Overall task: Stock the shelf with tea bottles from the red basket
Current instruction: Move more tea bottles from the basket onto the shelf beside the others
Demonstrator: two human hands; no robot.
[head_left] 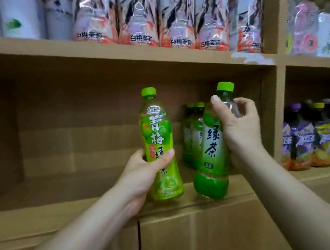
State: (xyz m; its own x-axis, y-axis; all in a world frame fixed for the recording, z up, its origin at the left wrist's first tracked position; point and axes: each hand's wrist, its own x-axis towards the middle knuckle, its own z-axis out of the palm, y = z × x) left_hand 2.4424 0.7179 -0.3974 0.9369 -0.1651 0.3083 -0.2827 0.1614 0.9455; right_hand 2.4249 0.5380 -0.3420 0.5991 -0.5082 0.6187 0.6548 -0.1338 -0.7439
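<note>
Both hands loaded, placing green tea bottles into the middle shelf bay.

Left hand [144, 171] wrapped closed around the lower body of the plum green tea bottle [160, 143], held tilted, its base at the shelf's [127, 55] front lip. Right hand [238, 131] pinches the dark green tea bottle [215, 145] at the shoulder, thumb forward, remaining fingers curled behind; bottle upright, base apparently touching the cardboard ledge [235, 191], though blur makes contact uncertain. Two stocked bottles [191, 133] stand just behind it. Red basket not in view. Advice: seat the right bottle flat before releasing, label forward, in line with the row; then straighten the left one beside it.
</note>
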